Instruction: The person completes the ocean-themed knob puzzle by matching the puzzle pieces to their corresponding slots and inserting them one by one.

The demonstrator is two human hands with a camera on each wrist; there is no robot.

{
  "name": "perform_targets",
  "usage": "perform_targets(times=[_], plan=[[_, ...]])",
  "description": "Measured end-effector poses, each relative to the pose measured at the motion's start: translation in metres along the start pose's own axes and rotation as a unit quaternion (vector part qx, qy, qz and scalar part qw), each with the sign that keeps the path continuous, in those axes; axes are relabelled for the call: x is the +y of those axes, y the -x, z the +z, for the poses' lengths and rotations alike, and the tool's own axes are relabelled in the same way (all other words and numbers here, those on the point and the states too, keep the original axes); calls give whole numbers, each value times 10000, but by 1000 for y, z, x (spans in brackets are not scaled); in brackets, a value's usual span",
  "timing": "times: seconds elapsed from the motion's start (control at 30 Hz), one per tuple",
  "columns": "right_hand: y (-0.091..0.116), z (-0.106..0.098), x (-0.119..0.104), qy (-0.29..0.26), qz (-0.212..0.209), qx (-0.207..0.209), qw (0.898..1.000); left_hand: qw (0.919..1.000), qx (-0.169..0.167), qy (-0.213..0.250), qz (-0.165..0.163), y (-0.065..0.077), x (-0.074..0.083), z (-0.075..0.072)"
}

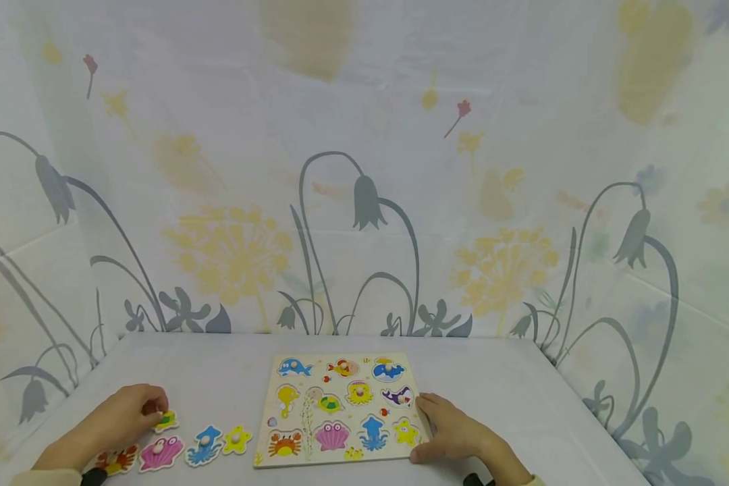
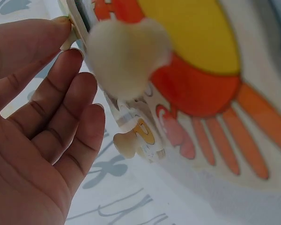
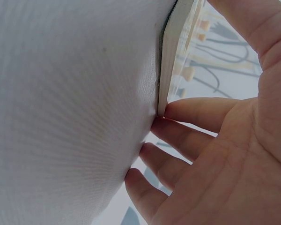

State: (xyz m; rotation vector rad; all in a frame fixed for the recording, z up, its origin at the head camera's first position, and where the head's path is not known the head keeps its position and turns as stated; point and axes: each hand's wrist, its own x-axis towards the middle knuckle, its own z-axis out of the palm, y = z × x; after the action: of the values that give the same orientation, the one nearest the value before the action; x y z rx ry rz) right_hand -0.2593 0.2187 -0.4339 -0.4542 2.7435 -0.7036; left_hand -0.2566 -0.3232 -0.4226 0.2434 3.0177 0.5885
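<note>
My left hand (image 1: 124,415) is at the left, its thumb and index finger pinching the knob of a small green and yellow turtle puzzle piece (image 1: 167,422). Under that wrist lies a crab piece (image 1: 118,461), partly hidden; in the left wrist view the crab piece (image 2: 196,89) looms close, its wooden knob blurred. My right hand (image 1: 455,428) rests at the right edge of the wooden puzzle board (image 1: 322,457), thumb by the near corner. In the right wrist view its fingertips touch the white tabletop, and the index finger (image 3: 201,112) touches the board's side.
Between left hand and board lie a pink shell piece (image 1: 160,453), a blue squid piece (image 1: 204,445) and a yellow starfish piece (image 1: 237,439). Several knobbed sea animals, such as a whale (image 1: 389,370), sit in the board. A flower-printed curtain (image 1: 364,135) stands behind the table.
</note>
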Motion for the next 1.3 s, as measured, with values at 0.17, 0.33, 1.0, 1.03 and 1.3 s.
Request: perform_targets(times=[0.17,0.33,1.0,1.03,1.3], plan=[[2,-1,0,-32,-65,16,10000,10000,23,33,23,0,0,0],[2,0,1,6,-84,28,10000,9999,-66,90,-112,0,-1,2],[-1,-1,3,61,-45,46,10000,9984,239,74,509,-5,35,13],[-1,-1,3,50,-29,44,10000,9982,239,82,542,-6,39,14],[0,0,0,-15,19,4,10000,9963,326,-35,793,-15,73,21]])
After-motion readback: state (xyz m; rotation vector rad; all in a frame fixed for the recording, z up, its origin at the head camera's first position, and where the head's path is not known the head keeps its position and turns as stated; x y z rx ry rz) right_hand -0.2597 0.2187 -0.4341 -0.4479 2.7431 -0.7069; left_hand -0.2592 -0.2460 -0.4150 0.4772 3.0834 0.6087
